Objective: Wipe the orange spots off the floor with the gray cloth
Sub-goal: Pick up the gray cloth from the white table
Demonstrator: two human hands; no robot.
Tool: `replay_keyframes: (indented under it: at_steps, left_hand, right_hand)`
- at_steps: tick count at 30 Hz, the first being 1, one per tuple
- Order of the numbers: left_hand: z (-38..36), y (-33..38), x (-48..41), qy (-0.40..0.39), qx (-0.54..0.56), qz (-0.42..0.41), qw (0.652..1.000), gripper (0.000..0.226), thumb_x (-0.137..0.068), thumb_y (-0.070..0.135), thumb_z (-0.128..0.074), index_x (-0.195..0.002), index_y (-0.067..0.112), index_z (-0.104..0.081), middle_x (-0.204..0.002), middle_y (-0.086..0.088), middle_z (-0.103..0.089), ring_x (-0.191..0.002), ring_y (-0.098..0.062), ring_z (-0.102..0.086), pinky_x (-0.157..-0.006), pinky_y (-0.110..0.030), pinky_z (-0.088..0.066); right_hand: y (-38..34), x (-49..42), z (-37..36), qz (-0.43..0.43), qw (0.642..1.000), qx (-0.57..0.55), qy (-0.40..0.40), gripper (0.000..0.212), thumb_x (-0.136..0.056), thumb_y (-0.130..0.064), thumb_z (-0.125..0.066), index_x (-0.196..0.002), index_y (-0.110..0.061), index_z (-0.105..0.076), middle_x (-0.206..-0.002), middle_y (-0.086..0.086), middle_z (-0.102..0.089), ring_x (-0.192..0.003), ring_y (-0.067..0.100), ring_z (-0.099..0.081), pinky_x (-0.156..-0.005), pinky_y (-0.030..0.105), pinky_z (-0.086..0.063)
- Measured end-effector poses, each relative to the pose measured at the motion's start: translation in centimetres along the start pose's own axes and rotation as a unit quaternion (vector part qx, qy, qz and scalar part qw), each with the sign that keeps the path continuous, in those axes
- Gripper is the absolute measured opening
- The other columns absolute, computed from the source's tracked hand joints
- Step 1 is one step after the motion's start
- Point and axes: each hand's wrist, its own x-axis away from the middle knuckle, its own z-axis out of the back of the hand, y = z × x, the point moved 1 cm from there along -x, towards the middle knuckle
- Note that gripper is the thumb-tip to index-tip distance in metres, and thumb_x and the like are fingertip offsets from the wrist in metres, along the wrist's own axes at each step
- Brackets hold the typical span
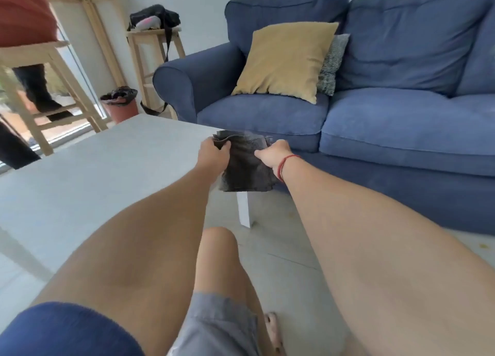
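Note:
The gray cloth [245, 165] hangs in the air over the far corner of the white table [93, 173], held between both hands. My left hand [213, 154] grips its upper left edge. My right hand [273, 156], with a red string on the wrist, grips its upper right edge. Small orange spots [483, 246] show on the pale floor at the right edge, beside my right forearm and in front of the sofa. My arms hide much of the floor below.
A blue sofa [375, 119] with a yellow cushion [288, 60] stands behind the cloth. A red bin [120, 107] and wooden stools [152, 55] are at the back left, where another person sits. My knee [217, 251] and bare foot [273, 329] are below.

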Motion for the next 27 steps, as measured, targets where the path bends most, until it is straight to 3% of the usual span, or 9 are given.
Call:
replay_keyframes:
  at_steps: [4,7,11,13,16,20,27]
  left_hand:
    - [-7.0,0.7,0.2,-0.058,-0.050,-0.056,0.995,0.032,-0.098,0.032,-0.044,-0.120,0.010,-0.051,-0.123,-0.012,-0.060,-0.116,-0.033,-0.054,-0.100,-0.042,-0.045]
    - [-12.2,-0.2,0.0,-0.086,-0.039,-0.065,0.993,0.025,-0.098,0.032,-0.044,-0.109,0.010,-0.052,-0.117,-0.013,-0.062,-0.113,-0.033,-0.055,-0.092,-0.036,-0.044]
    - [-18.6,-2.9,-0.8,-0.118,-0.002,-0.014,0.993,0.015,-0.097,0.031,-0.048,-0.095,0.017,-0.049,-0.095,-0.001,-0.057,-0.104,-0.028,-0.057,-0.082,-0.031,-0.041]
    - [-21.6,-5.0,-1.4,-0.136,-0.002,0.022,0.990,0.016,-0.096,0.032,-0.049,-0.093,0.016,-0.048,-0.098,-0.003,-0.059,-0.105,-0.028,-0.057,-0.085,-0.032,-0.043]
    - [-25.9,-8.9,-2.6,-0.157,-0.029,0.071,0.985,0.020,-0.095,0.031,-0.051,-0.103,0.013,-0.053,-0.116,-0.009,-0.062,-0.112,-0.028,-0.056,-0.087,-0.030,-0.042]
    - [-31.1,-14.9,-4.4,-0.184,-0.070,0.117,0.973,0.033,-0.097,0.025,-0.048,-0.120,0.003,-0.052,-0.125,-0.016,-0.060,-0.117,-0.032,-0.055,-0.099,-0.036,-0.043]
    - [-37.4,-25.1,-6.4,-0.224,-0.124,0.164,0.953,0.031,-0.100,0.023,-0.042,-0.122,0.002,-0.047,-0.122,-0.018,-0.058,-0.113,-0.034,-0.056,-0.088,-0.037,-0.045]
  right_hand:
    - [3.7,-1.8,4.6,-0.030,0.996,0.009,0.081,0.046,-0.097,-0.020,-0.052,-0.137,0.000,-0.039,-0.143,0.018,-0.046,-0.132,0.033,-0.045,-0.105,0.033,-0.037]
    - [7.3,-3.3,6.8,-0.050,0.991,0.006,0.121,0.041,-0.098,-0.019,-0.048,-0.135,-0.004,-0.039,-0.142,0.017,-0.046,-0.130,0.034,-0.046,-0.104,0.033,-0.037]
    - [13.1,-5.9,7.9,-0.072,0.984,0.015,0.161,0.013,-0.098,-0.019,-0.047,-0.105,-0.009,-0.042,-0.120,0.017,-0.055,-0.117,0.036,-0.053,-0.092,0.036,-0.042]
    - [16.3,-7.4,7.6,-0.088,0.980,0.032,0.173,0.015,-0.097,-0.018,-0.048,-0.095,-0.012,-0.034,-0.115,0.018,-0.056,-0.113,0.037,-0.054,-0.089,0.036,-0.042]
    - [20.9,-10.1,6.9,-0.124,0.977,0.058,0.166,0.013,-0.097,-0.019,-0.048,-0.100,-0.010,-0.039,-0.121,0.020,-0.058,-0.112,0.038,-0.055,-0.088,0.036,-0.043]
    - [27.4,-14.1,4.8,-0.174,0.972,0.072,0.142,0.025,-0.097,-0.019,-0.049,-0.117,-0.005,-0.046,-0.124,0.018,-0.059,-0.114,0.039,-0.057,-0.090,0.039,-0.045]
    - [37.0,-19.3,0.6,-0.234,0.963,0.090,0.105,0.027,-0.098,-0.018,-0.047,-0.122,-0.005,-0.043,-0.124,0.018,-0.060,-0.112,0.040,-0.059,-0.090,0.043,-0.047]
